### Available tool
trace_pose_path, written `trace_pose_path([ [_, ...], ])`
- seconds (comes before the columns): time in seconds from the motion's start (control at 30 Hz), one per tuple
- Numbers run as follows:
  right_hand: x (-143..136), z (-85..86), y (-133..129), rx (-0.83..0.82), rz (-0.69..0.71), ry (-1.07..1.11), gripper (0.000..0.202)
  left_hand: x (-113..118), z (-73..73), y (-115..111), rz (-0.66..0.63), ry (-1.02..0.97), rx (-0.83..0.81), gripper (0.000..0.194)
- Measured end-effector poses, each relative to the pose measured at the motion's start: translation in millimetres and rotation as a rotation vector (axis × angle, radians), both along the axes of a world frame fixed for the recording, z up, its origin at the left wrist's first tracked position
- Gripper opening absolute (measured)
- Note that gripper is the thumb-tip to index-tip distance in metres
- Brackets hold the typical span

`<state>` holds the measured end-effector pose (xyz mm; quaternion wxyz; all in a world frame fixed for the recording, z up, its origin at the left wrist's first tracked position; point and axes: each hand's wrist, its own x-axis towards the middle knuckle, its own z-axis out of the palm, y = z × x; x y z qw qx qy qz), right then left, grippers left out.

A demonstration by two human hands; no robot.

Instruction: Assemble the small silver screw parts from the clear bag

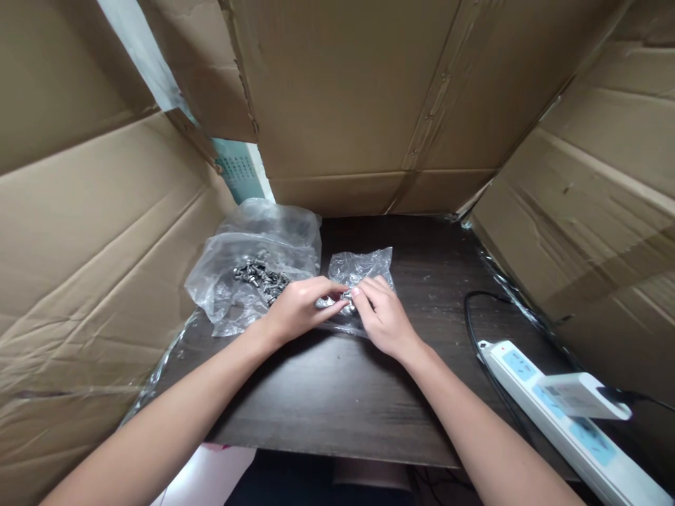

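Note:
My left hand and my right hand meet at the middle of the table. Thumb and fingertips of both are closed on a small shiny metal piece, too small to name exactly. Behind and beneath the hands lies a small clear plastic bag, with some shiny bits low in it partly hidden by my fingers. Left of my left hand, a larger clear plastic bag lies spread out. On it is a pile of small bolt-like metal parts, partly covered by that hand.
Cardboard walls enclose the dark wooden table at the back and both sides. A white power strip with a white plug-in adapter lies at the right. A black cable loops beside it.

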<state>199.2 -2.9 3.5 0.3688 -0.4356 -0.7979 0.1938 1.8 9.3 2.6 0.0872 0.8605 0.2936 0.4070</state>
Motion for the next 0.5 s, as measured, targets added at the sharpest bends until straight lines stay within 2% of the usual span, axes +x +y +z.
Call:
trace_pose_path([
  [0.1,1.7,0.8,-0.5,-0.012,-0.013,0.041,0.034,0.0,0.0,0.3,-0.004,-0.018,0.006,0.016],
  [0.27,0.6,1.9,-4.3,-0.054,0.02,0.091,0.009,-0.4,0.5,-0.1,0.003,-0.007,-0.031,0.016],
  [0.4,-1.8,-1.8,-4.0,-0.026,0.028,0.054,0.031,1.3,1.6,-1.9,-0.017,0.001,-0.05,0.015],
  [0.5,-1.6,-3.6,-2.9,-0.048,0.013,0.04,0.038,2.1,2.5,-2.5,-0.02,0.009,-0.053,0.015],
])
